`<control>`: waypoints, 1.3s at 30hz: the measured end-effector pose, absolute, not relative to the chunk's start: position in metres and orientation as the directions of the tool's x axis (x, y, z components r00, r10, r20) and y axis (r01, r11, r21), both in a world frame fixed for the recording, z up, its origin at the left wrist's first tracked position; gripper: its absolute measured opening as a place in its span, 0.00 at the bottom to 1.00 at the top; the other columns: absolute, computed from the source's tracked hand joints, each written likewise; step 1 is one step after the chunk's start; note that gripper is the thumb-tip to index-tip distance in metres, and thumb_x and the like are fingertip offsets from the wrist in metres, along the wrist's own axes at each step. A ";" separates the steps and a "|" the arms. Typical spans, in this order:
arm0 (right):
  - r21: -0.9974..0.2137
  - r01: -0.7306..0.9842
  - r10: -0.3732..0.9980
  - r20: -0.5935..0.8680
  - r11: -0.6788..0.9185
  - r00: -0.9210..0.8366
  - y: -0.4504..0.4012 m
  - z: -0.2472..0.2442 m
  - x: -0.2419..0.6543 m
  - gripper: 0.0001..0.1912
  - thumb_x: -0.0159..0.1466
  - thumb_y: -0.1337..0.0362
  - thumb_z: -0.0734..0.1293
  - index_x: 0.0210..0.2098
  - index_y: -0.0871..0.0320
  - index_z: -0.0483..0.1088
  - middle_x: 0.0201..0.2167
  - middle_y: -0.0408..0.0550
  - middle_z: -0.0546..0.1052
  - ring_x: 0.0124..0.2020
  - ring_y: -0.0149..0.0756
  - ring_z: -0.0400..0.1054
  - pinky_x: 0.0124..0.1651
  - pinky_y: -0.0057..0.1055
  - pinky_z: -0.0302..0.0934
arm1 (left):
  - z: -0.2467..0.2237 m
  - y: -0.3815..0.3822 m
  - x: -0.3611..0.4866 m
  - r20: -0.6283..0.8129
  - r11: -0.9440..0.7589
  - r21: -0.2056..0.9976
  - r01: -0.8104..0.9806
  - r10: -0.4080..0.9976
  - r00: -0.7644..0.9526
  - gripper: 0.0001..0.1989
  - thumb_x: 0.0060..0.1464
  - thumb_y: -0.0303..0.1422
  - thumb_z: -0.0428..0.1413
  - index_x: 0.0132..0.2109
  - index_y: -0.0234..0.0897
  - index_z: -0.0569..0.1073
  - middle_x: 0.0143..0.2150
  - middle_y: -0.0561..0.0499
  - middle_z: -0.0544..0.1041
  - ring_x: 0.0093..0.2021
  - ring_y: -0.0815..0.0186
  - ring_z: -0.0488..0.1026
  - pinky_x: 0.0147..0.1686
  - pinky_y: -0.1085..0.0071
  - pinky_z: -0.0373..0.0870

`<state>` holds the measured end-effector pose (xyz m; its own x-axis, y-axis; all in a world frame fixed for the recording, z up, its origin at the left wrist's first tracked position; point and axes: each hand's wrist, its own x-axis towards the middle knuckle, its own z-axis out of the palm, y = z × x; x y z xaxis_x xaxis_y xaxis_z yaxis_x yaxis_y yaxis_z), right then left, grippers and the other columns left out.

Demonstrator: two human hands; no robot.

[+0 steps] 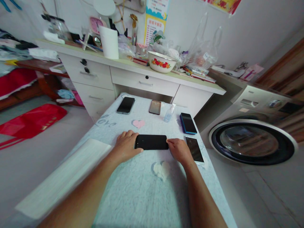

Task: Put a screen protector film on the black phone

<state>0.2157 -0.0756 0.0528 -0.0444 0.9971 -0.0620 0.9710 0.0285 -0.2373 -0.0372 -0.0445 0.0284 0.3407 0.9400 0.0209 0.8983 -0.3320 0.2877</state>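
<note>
At mid-frame, black rectangular phone (151, 142): apparently being steadied
Left hand (125, 146): fingers clasping left end
Right hand (178, 149): fingertips pinching right end
Both hands: next move likely needs evenness

wht wall (185, 19) w/ posters (155, 30) | wht drawer desk (95, 87) | silver washer (244, 106) R | grey flr (59, 142)

I have one black phone (153, 142) on my feed, a slim oblong, dark and plain across the face turned up to me. It sits crosswise, its long edges running left to right, nearly level. My left hand (127, 146) spans its left end, thumb at the near edge; my right hand (178, 149) touches the right end. I can't tell whether it rests on the bench (140, 193) or just above it.
</note>
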 end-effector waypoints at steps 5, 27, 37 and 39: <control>-0.196 0.980 0.995 -0.083 0.037 -0.054 -0.083 0.059 0.214 0.17 0.67 0.61 0.56 0.40 0.53 0.77 0.40 0.50 0.79 0.43 0.37 0.71 0.43 0.27 0.55 | 0.028 -0.044 -0.038 0.026 -0.336 0.283 0.898 0.939 0.343 0.30 0.44 0.47 0.55 0.53 0.38 0.68 0.50 0.44 0.69 0.49 0.53 0.64 0.49 0.61 0.59; -0.098 0.995 0.988 -0.154 -0.003 -0.012 -0.092 0.068 0.209 0.17 0.66 0.61 0.57 0.37 0.54 0.77 0.38 0.52 0.79 0.41 0.38 0.71 0.40 0.29 0.55 | 0.031 -0.044 -0.036 0.005 -0.323 0.289 0.901 0.942 0.336 0.31 0.44 0.47 0.55 0.54 0.38 0.67 0.51 0.43 0.68 0.50 0.52 0.63 0.50 0.61 0.59; -0.114 0.993 1.000 -0.029 -0.004 0.000 -0.086 0.055 0.202 0.18 0.69 0.59 0.53 0.44 0.51 0.74 0.40 0.50 0.77 0.41 0.36 0.70 0.41 0.28 0.54 | 0.034 -0.046 -0.035 -0.004 -0.318 0.284 0.905 0.943 0.332 0.29 0.45 0.47 0.55 0.53 0.39 0.67 0.51 0.44 0.68 0.50 0.53 0.64 0.50 0.61 0.59; -0.118 0.993 1.000 -0.016 -0.004 0.003 -0.085 0.053 0.201 0.19 0.70 0.58 0.52 0.45 0.51 0.72 0.40 0.50 0.76 0.41 0.35 0.69 0.41 0.28 0.54 | 0.033 -0.046 -0.035 -0.005 -0.316 0.283 0.905 0.944 0.331 0.30 0.44 0.47 0.55 0.53 0.39 0.67 0.52 0.44 0.68 0.50 0.52 0.64 0.50 0.61 0.59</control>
